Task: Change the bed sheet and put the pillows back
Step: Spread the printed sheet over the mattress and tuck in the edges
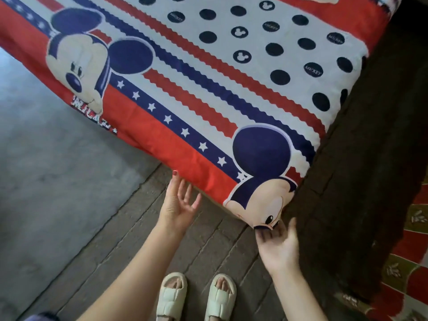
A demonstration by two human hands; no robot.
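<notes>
A red, white and navy cartoon-mouse bed sheet (208, 93) covers the mattress and wraps over its near edge and corner. My left hand (178, 202) is palm up with fingers spread, just below the sheet's red hem, its fingertips close to the fabric. My right hand (276, 242) is palm up under the sheet's bottom corner, fingers relaxed and touching the printed face there. Neither hand grips the cloth. No pillows are in view.
A dark wooden bed board (361, 172) runs along the right of the mattress. A red and olive patterned cloth (407, 262) lies beyond it. Brick flooring (129, 230) and grey concrete (46, 158) are below; my feet in white sandals (196, 295) stand close to the bed.
</notes>
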